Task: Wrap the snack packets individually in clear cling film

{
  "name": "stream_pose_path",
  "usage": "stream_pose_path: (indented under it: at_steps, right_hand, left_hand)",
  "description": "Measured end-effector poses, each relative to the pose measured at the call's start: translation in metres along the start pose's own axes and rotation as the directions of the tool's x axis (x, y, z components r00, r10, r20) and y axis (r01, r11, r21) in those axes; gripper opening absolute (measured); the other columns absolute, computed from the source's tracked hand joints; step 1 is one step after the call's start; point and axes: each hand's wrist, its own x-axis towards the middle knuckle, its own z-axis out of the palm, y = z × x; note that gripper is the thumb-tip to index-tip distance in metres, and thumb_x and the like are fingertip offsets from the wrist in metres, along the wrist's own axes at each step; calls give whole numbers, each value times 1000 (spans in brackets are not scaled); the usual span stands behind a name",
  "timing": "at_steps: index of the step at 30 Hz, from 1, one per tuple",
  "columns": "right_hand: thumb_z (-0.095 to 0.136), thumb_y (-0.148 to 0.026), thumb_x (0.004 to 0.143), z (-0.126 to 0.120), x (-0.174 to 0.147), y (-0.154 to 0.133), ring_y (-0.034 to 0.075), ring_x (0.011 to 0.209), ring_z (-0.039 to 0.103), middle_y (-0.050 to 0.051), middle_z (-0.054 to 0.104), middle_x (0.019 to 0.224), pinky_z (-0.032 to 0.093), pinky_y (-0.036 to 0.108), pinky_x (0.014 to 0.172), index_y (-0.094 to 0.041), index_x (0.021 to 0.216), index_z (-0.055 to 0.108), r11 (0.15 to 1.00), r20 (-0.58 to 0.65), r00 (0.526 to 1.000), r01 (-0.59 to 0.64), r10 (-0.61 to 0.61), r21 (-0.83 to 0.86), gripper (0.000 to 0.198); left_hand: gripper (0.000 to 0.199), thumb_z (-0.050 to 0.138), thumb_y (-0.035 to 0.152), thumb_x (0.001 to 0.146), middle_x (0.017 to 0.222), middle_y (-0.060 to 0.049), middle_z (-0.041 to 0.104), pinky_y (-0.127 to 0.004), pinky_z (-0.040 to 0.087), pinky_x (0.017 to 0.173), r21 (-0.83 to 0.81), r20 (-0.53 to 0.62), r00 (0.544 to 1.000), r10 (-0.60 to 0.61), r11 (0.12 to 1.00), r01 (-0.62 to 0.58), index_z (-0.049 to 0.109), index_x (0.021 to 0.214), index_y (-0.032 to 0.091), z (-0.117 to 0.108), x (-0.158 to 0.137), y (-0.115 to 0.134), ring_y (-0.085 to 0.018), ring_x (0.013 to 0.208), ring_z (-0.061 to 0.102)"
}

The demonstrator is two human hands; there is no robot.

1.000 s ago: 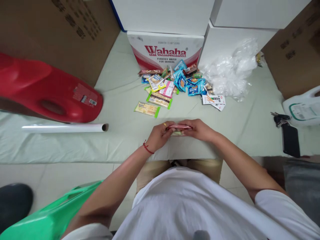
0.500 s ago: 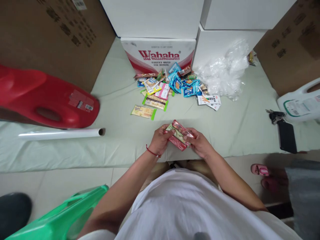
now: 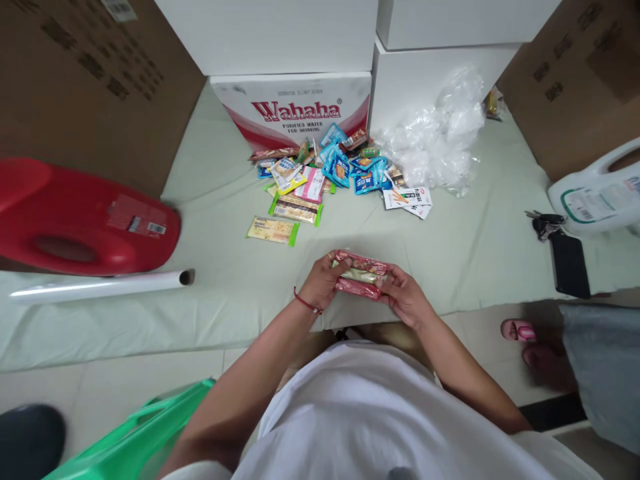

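Observation:
Between my two hands is a small bundle of wrapped snack packs (image 3: 361, 275), red at the top and bottom with a pale green one in the middle; clear film seems to cover them. My left hand (image 3: 323, 280) grips the left end, thumb on top. At the right end, my right hand (image 3: 403, 293) pinches it with thumb and fingers. Beyond the hands lies a cracker pack (image 3: 271, 230) with a green end. Behind it are a heap of blue snack packets (image 3: 336, 167), a pink-and-white packet (image 3: 311, 183) and white packets (image 3: 407, 198).
A red jug (image 3: 85, 220) and a white film roll (image 3: 100, 287) lie at left. The Wahaha carton (image 3: 295, 87) stands at the back, beside crumpled clear plastic bags (image 3: 435, 147). Keys (image 3: 545, 223), a black phone (image 3: 570, 265) and a white jug (image 3: 600, 190) are at right.
The bundle has turned from a slant to nearly level across my hands, and both hands still hold its ends. The whole view has shifted slightly.

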Motion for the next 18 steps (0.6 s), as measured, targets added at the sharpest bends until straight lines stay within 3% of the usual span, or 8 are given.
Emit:
stream_pose_path:
  at_steps: [4,7,9,11,13,15,16,18]
  right_hand:
    - [100,-38,62,-14,-4,-9,23,89,75,7,81,110,65,33,73,-22,111,78,998,-78,995,62,-59,30,56]
    - [98,-33,64,-50,1,-39,22,92,75,6,80,113,65,32,74,-23,112,77,970,-245,944,238,-220,47,53]
    - [96,-26,64,-89,8,-71,18,86,74,4,80,109,63,26,67,-23,111,76,919,-417,842,393,-344,36,50]
    - [91,-18,65,-134,19,-106,10,65,66,0,77,92,53,17,49,-22,104,73,866,-600,696,501,-393,13,43]
    - [84,-14,71,-176,35,-138,3,45,45,-5,65,71,34,12,35,-20,96,68,850,-717,575,525,-393,-44,30]
    - [79,-15,78,-207,57,-165,3,41,33,-7,54,62,20,12,31,-20,85,60,871,-807,452,470,-380,-146,20]
    - [77,-16,80,-218,69,-177,3,40,29,-8,50,60,18,13,31,-21,81,56,889,-828,419,418,-373,-189,21]
    - [72,-15,83,-228,98,-202,4,40,28,-7,49,61,20,15,32,-22,75,49,883,-798,400,330,-451,-334,26]
  left_hand:
    - [55,95,55,65,92,-2,73,-30,57,78,-11,4,1000,15,1000,-15,66,94,17,10,6,0,-16,82,69]
    - [56,90,60,68,100,-3,72,-32,57,82,104,-118,985,124,988,-112,66,98,19,-2,5,8,-18,92,70]
    - [51,85,59,73,96,-4,72,-33,56,84,304,-215,937,275,931,-204,67,98,19,-22,0,13,-19,92,70]
    - [44,79,56,78,93,-4,73,-36,55,86,512,-286,861,421,827,-234,67,98,19,-50,-10,16,-20,89,69]
    - [37,74,52,82,95,-6,74,-40,54,91,679,-358,774,522,715,-168,68,98,19,-79,-24,15,-22,90,70]
    - [28,67,46,87,100,-9,74,-43,54,94,825,-326,720,612,556,-99,70,96,20,-105,-41,11,-25,97,69]
    - [25,64,44,89,101,-9,74,-43,54,94,879,-292,699,652,472,-73,71,93,21,-115,-49,9,-25,98,69]
    - [22,61,41,91,101,-9,74,-44,54,94,936,-233,672,703,351,-43,71,91,22,-128,-62,2,-26,98,69]
